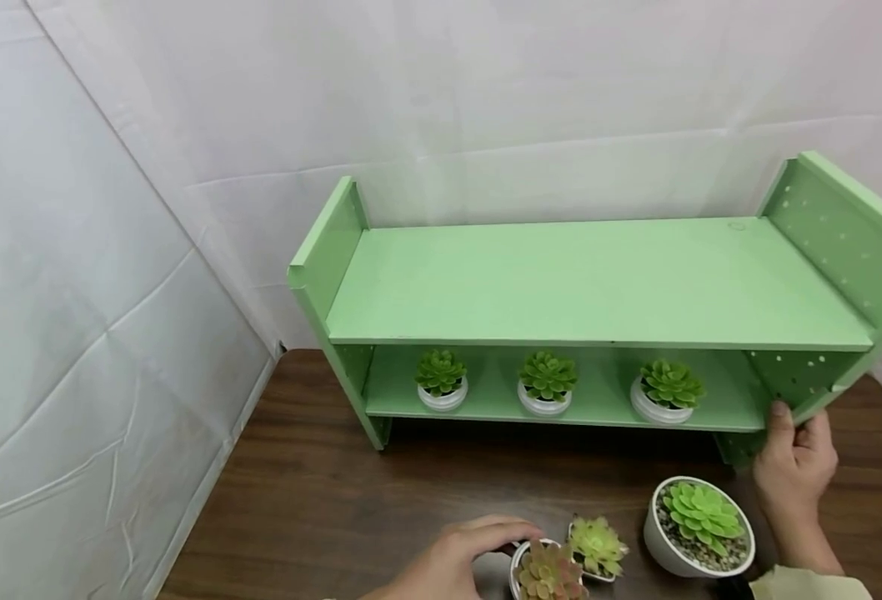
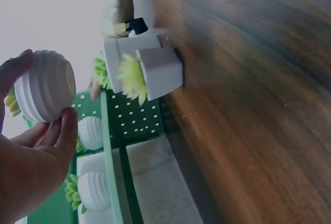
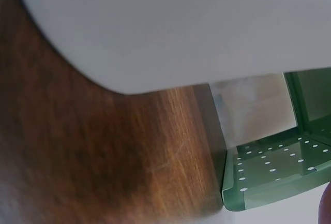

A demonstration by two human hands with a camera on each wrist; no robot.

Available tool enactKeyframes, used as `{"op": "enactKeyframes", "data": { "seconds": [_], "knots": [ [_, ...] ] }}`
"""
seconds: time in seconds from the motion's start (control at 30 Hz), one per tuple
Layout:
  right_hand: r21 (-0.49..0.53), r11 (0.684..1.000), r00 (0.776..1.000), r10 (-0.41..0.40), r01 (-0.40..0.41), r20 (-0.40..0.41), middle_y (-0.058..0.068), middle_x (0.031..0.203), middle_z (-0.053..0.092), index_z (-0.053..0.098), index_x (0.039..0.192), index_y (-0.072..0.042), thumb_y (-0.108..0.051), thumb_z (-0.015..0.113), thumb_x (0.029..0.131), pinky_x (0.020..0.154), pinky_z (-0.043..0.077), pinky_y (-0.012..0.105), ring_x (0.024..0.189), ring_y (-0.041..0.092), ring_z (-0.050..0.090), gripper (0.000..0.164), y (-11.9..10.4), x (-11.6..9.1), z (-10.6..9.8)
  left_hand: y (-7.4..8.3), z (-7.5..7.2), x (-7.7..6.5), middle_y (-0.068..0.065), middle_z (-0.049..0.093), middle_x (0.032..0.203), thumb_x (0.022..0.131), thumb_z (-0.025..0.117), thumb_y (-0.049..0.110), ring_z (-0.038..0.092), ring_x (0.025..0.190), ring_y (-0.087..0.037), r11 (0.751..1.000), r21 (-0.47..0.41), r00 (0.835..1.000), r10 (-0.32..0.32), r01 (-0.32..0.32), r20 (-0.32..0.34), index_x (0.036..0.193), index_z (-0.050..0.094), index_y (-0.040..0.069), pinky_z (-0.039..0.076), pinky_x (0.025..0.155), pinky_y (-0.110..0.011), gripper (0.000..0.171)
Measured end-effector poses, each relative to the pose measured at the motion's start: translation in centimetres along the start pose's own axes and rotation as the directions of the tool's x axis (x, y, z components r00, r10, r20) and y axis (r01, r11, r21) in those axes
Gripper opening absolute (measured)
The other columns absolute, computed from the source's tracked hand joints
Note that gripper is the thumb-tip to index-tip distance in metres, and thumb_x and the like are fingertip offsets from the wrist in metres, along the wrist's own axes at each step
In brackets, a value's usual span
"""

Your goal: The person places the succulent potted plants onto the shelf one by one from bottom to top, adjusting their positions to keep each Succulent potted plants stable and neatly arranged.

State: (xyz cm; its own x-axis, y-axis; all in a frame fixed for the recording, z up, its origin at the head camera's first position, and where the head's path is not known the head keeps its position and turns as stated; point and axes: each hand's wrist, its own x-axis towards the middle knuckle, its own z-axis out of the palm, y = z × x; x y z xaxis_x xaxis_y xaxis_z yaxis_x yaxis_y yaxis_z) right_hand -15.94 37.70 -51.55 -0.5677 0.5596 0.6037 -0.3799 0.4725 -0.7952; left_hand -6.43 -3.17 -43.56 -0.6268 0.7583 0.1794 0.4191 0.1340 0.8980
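Note:
My left hand grips a small ridged white pot with a reddish succulent; in the left wrist view its fingers curl round the white pot, held up off the table. My right hand holds the lower right side panel of a green two-tier shelf, thumb on the front edge. Three green succulents in white pots stand on the lower tier: the left one, the middle one and the right one. Only a sliver of the right hand shows in the right wrist view.
On the brown wooden table, a yellow-green succulent in a small pot stands beside the held one. A larger white pot with a bright green succulent is near my right forearm. White sheeting hangs behind and to the left.

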Motion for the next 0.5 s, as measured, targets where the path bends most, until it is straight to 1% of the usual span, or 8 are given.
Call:
{"op": "enactKeyframes", "data": {
  "seconds": [0.1,0.17,0.27,0.33,0.4,0.5],
  "knots": [
    [0.012,1.000,1.000,0.002,-0.002,0.000,-0.001,0.115,0.066,0.060,0.130,0.005,-0.010,0.054,0.101,0.081,0.044,0.016,0.100,0.006,0.061,0.033,0.0,-0.1,0.1,0.4,-0.3,0.0,-0.006,0.053,0.138,0.081,0.081,0.006,0.048,0.127,-0.016,1.000,0.000,0.999,0.013,-0.013,-0.049,0.140,0.052,0.009,0.044,0.100,-0.033,0.066],
    [0.020,1.000,1.000,-0.004,0.004,0.004,-0.001,0.115,0.066,0.059,0.130,0.006,-0.009,0.053,0.101,0.081,0.044,0.016,0.100,0.006,0.061,0.033,0.1,-0.1,0.0,0.7,-0.6,0.1,-0.004,0.053,0.138,0.081,0.082,0.008,0.049,0.127,-0.017,0.999,0.029,0.996,0.031,-0.029,-0.086,0.140,0.053,0.011,0.044,0.100,-0.034,0.066],
    [0.040,0.999,1.000,-0.002,0.003,-0.005,0.001,0.115,0.066,0.059,0.129,0.008,-0.008,0.054,0.101,0.081,0.044,0.016,0.100,0.006,0.061,0.033,0.2,-0.1,0.1,1.3,-0.9,0.2,-0.001,0.053,0.137,0.082,0.082,0.012,0.050,0.125,-0.017,0.996,0.071,0.989,0.054,-0.044,-0.141,0.140,0.053,0.013,0.045,0.099,-0.036,0.065],
    [0.037,0.999,1.000,-0.006,0.006,-0.009,0.000,0.114,0.066,0.059,0.128,0.008,-0.008,0.054,0.101,0.081,0.043,0.016,0.099,0.006,0.060,0.032,0.3,-0.1,0.1,1.7,-1.2,0.3,0.001,0.054,0.136,0.082,0.083,0.016,0.052,0.123,-0.016,0.996,0.086,0.982,0.052,-0.037,-0.181,0.140,0.053,0.017,0.046,0.098,-0.036,0.065],
    [0.045,0.999,1.000,-0.001,0.002,-0.024,0.000,0.113,0.066,0.060,0.127,0.009,-0.006,0.055,0.100,0.080,0.043,0.016,0.098,0.006,0.061,0.031,0.3,0.0,0.2,2.2,-1.4,0.4,0.003,0.054,0.135,0.083,0.082,0.018,0.053,0.121,-0.016,0.998,0.058,0.976,0.032,-0.020,-0.217,0.139,0.053,0.021,0.047,0.097,-0.036,0.064],
    [0.029,1.000,1.000,-0.006,0.007,-0.030,-0.002,0.111,0.066,0.060,0.126,0.010,-0.006,0.054,0.100,0.080,0.043,0.015,0.097,0.005,0.060,0.031,0.3,0.0,0.2,2.6,-1.9,0.7,0.004,0.055,0.134,0.081,0.084,0.019,0.054,0.119,-0.016,0.998,0.053,0.963,0.033,-0.020,-0.268,0.137,0.055,0.023,0.047,0.096,-0.035,0.063]
  ]
}}
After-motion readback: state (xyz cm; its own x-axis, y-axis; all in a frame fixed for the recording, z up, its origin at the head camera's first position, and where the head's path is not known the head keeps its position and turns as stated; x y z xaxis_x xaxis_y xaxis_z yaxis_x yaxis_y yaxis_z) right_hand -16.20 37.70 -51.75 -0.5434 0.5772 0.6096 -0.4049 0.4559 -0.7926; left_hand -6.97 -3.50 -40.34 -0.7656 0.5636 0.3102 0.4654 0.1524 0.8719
